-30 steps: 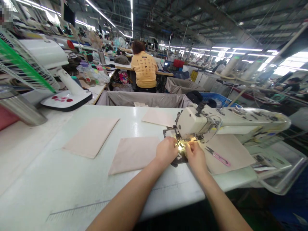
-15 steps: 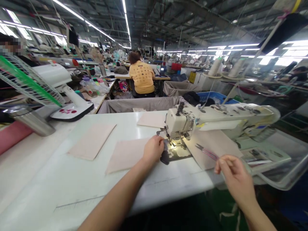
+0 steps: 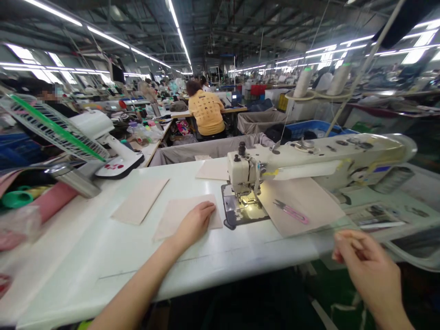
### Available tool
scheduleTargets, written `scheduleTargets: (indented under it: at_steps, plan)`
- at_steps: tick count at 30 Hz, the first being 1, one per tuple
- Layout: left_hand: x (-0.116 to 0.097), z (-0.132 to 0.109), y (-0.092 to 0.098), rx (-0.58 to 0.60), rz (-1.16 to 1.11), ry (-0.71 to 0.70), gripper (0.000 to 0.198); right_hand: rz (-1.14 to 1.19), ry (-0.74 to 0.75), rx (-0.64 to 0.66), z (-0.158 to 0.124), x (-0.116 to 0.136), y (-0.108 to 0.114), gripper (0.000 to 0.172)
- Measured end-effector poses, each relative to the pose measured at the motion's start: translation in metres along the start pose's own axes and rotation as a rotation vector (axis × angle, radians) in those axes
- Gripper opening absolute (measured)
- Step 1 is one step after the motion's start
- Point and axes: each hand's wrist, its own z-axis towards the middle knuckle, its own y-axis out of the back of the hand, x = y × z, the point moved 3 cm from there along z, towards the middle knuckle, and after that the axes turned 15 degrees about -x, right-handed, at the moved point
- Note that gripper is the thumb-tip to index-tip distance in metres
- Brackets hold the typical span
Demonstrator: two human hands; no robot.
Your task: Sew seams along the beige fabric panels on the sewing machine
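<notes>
My left hand (image 3: 197,221) lies on a pale beige fabric piece (image 3: 172,214), left of the sewing machine (image 3: 244,172), its fingers close together and flat on the cloth. Off the table's front edge at the right is my right hand (image 3: 369,263), its fingers curled in and nothing seen in them. Pink-handled thread snips (image 3: 295,213) rest on a larger beige fabric piece (image 3: 312,195) beside the lit needle plate (image 3: 245,208). That piece runs in under the machine arm.
Another fabric piece (image 3: 140,201) lies at the left, and one more (image 3: 211,169) behind the machine head. A white fan (image 3: 117,158) and steel flask (image 3: 74,178) stand at the far left. Beyond the table are a cloth-lined bin (image 3: 206,146) and a seated person (image 3: 206,110).
My left hand has drawn back from the needle area onto the fabric at the left. My right hand has moved away from the snips, which now lie on the cloth. The view has shifted slightly.
</notes>
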Motion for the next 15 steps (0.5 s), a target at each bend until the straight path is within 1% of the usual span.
scheduleTargets:
  at_steps: [3,5,7,8,10,12,13,14,15]
  plan:
    - [0.013,-0.003,0.002,-0.011,0.018,-0.064,0.04,-0.025,-0.016,0.006,0.002,-0.009,0.002,0.046]
    - [0.019,-0.003,0.003,-0.019,0.025,-0.075,0.041,-0.06,-0.019,0.006,0.003,-0.017,0.004,0.048]
    - [0.024,-0.002,0.003,-0.017,0.038,-0.067,0.042,-0.109,0.016,-0.032,0.004,-0.021,0.007,0.052]
    - [0.026,-0.002,0.003,-0.009,0.048,-0.058,0.043,-0.14,0.058,-0.075,0.003,-0.022,0.008,0.055]
    - [0.028,-0.002,0.001,0.004,0.075,-0.029,0.045,-0.187,0.191,-0.182,-0.001,-0.017,0.008,0.055]
    - [0.025,-0.006,-0.002,0.001,0.101,0.006,0.045,-0.172,0.37,-0.232,-0.012,-0.006,0.002,0.044]
    - [0.021,-0.009,-0.003,-0.003,0.109,0.019,0.045,-0.131,0.465,-0.205,-0.02,0.0,-0.005,0.034]
    - [0.014,-0.014,-0.005,-0.006,0.113,0.026,0.044,-0.083,0.555,-0.137,-0.029,0.007,-0.014,0.024]
    - [0.005,-0.019,-0.007,-0.006,0.113,0.025,0.044,-0.033,0.639,-0.038,-0.04,0.013,-0.024,0.014]
